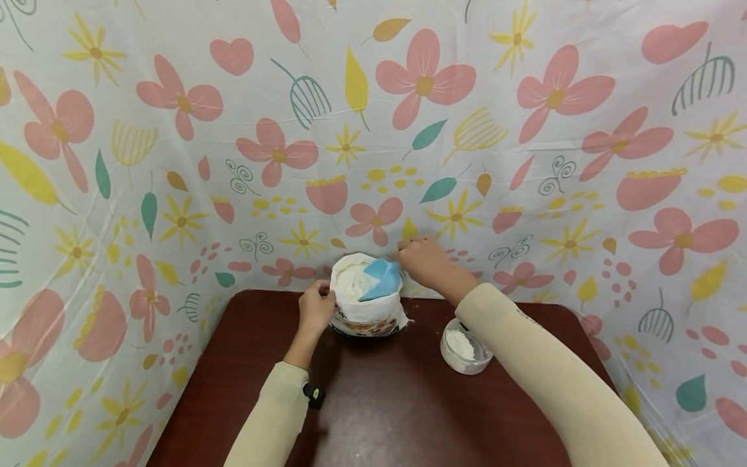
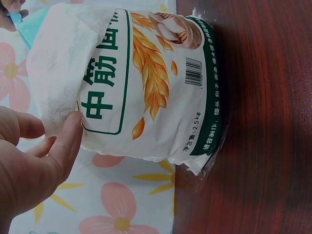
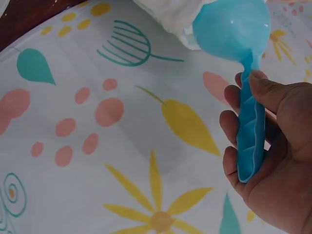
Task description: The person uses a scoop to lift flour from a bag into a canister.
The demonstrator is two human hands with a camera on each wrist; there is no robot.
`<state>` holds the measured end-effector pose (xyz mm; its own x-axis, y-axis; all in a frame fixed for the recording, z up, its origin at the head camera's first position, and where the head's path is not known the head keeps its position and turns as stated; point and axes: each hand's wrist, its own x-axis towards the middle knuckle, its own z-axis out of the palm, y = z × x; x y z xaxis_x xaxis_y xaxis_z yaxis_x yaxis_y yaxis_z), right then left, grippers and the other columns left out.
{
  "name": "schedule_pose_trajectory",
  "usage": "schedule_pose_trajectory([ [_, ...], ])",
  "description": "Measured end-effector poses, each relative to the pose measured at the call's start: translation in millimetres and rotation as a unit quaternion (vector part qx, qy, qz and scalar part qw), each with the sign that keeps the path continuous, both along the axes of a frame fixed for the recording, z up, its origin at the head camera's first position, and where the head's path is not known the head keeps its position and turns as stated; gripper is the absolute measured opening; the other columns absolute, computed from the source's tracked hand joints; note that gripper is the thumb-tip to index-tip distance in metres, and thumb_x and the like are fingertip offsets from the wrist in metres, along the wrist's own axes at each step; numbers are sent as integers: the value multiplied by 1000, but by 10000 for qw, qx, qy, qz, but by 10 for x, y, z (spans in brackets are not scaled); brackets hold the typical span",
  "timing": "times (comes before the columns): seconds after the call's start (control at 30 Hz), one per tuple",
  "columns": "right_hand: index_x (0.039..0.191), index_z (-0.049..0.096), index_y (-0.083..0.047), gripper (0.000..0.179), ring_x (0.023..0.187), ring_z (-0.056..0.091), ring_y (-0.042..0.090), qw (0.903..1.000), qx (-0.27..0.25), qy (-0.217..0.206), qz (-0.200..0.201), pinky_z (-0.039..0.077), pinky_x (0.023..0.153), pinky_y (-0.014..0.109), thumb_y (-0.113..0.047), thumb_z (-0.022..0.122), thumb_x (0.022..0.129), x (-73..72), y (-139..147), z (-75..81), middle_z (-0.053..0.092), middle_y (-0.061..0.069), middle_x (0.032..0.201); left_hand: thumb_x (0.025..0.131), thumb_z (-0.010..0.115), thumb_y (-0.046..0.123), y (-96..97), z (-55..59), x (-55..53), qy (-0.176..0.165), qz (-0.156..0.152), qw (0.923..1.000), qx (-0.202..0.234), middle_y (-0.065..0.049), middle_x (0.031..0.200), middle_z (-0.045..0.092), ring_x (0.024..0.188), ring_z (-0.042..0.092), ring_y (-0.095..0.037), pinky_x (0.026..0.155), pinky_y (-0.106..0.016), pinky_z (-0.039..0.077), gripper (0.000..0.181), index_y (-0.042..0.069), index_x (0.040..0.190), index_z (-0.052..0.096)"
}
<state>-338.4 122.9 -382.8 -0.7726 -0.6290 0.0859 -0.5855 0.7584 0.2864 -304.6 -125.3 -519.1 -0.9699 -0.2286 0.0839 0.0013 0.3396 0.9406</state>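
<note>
A white flour bag (image 2: 161, 87) stands upright with its top folded open, white flour (image 1: 352, 280) showing inside. My left hand (image 1: 316, 308) pinches the bag's rim on its left side, thumb and fingers on the folded edge in the left wrist view. The handle of a blue scoop (image 3: 251, 122) lies in my right hand (image 3: 280, 131), fingers curled round it. The scoop's bowl (image 1: 380, 280) is at the bag's mouth, over the flour on the right side. Whether it holds flour cannot be seen.
A clear round bowl (image 1: 465, 364) with some white flour sits right of the bag, below my right forearm. The dark red-brown table (image 1: 397, 408) meets a floral cloth (image 1: 373, 162) hanging right behind the bag. A little white powder is spilled by the bag's base.
</note>
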Motion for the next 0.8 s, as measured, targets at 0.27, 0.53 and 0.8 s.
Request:
schedule_pose_trajectory([
  [0.27,121,78,-22,29,108,66,31,9964,-791,130,266,57,88,51,-22,78,93,-31,264,-94,74,4,110,101,58,7,10,10,8,-13,-2,10000,12,-20,105,68,83,73,-26,69,-32,66,28,-2,127,67],
  [0.53,123,77,-18,29,107,66,33,9908,-1269,205,432,58,87,50,-19,77,94,-5,413,-198,73,6,113,102,57,8,-1,12,39,-46,-87,9999,39,-21,108,66,88,73,-30,71,-33,66,30,-1,130,65],
  [0.8,123,77,-17,30,105,68,32,9844,-1660,339,477,58,91,48,-15,78,93,29,501,-259,74,8,116,103,57,8,-2,18,37,-28,-98,9999,31,-21,109,66,90,73,-31,73,-36,67,32,-2,133,63],
])
